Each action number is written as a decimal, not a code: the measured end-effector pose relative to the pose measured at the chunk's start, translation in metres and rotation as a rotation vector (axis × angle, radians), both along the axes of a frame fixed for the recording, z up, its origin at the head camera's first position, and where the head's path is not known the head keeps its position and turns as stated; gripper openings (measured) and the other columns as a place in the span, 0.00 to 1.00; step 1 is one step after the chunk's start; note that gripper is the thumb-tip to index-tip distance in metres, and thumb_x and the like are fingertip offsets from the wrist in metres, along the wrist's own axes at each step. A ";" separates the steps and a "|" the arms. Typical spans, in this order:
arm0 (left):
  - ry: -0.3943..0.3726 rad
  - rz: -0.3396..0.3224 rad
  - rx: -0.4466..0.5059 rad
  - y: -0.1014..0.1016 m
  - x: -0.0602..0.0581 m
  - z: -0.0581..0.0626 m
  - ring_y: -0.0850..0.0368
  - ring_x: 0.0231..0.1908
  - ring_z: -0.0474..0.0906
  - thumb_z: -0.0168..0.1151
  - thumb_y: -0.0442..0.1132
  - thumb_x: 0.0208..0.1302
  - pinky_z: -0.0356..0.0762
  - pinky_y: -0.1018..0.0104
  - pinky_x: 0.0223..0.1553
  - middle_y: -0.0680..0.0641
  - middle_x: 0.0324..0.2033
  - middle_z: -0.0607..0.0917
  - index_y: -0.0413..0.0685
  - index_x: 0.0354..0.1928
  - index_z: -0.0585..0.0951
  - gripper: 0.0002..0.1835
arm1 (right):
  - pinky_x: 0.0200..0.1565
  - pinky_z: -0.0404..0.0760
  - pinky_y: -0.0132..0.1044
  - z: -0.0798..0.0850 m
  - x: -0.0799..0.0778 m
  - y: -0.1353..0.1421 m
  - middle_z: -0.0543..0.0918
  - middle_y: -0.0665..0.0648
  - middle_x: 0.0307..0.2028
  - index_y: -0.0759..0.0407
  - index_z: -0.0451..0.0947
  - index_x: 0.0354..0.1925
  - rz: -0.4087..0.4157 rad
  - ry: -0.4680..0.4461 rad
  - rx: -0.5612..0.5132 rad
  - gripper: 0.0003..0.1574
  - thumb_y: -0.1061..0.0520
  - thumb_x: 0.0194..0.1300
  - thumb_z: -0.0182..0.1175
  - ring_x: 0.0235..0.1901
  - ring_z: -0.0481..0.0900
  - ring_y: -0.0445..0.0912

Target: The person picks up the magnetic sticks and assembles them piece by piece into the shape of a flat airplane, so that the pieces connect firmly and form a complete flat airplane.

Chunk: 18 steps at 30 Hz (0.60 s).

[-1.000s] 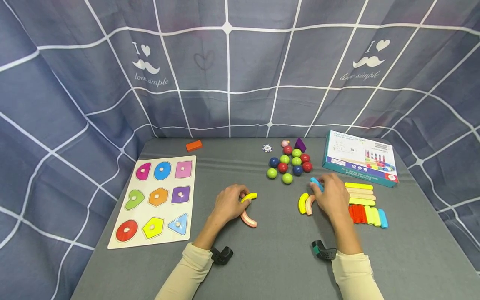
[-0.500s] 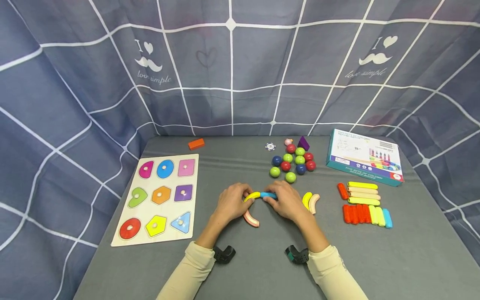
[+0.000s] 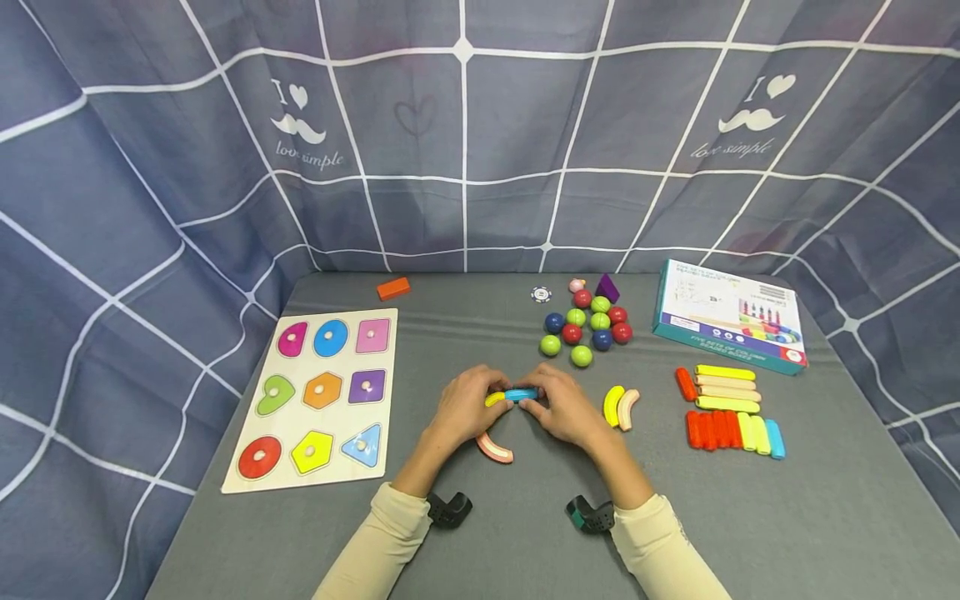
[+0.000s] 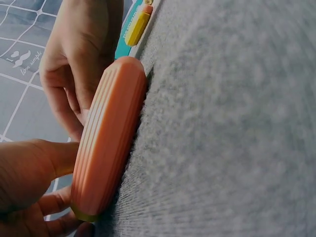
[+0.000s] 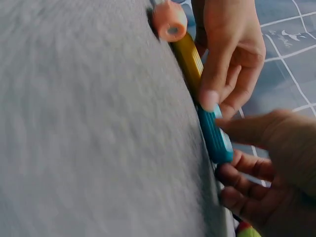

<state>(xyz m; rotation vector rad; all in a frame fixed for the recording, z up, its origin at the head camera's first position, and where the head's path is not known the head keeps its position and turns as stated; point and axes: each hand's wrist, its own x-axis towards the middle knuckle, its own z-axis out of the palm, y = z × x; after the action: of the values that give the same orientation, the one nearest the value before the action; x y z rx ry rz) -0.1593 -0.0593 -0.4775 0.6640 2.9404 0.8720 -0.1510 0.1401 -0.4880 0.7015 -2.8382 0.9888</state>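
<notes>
My left hand (image 3: pixel 463 404) pinches a curved yellow block (image 3: pixel 495 399), its thumb at the joint with a blue ridged block (image 5: pixel 215 133). My right hand (image 3: pixel 564 406) pinches that blue block between thumb and fingers. The two blocks lie end to end, and much of both is covered by fingers in the head view. Just in front of my left hand a pink curved ridged block (image 3: pixel 497 450) rests on the cloth, one end by the yellow block. It fills the middle of the left wrist view, and its round end with a hole (image 5: pixel 172 30) shows in the right wrist view.
Right of my hands lie another yellow curved block (image 3: pixel 613 406) and a pink one (image 3: pixel 627 409). Farther right are rows of ridged sticks (image 3: pixel 727 429) and a box (image 3: pixel 731 317). Coloured balls (image 3: pixel 581 356) sit behind; a shape puzzle board (image 3: pixel 296 442) lies left.
My right hand has carried the blue block leftward from the right side to the yellow block's end. The joined pair and the pink curved block have since shifted slightly left.
</notes>
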 end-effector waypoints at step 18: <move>0.030 -0.041 0.001 0.000 -0.001 -0.006 0.63 0.32 0.73 0.72 0.47 0.53 0.71 0.65 0.34 0.59 0.30 0.78 0.58 0.38 0.85 0.10 | 0.31 0.70 0.46 0.009 -0.014 0.067 0.72 0.55 0.39 0.49 0.74 0.59 -0.406 0.012 0.143 0.30 0.48 0.58 0.67 0.35 0.73 0.50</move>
<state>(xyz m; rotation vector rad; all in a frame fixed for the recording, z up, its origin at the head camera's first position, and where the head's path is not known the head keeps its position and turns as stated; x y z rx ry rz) -0.1603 -0.0595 -0.4834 0.7402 2.9415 0.8673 -0.1648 0.2071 -0.4792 0.1220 -2.8894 0.7198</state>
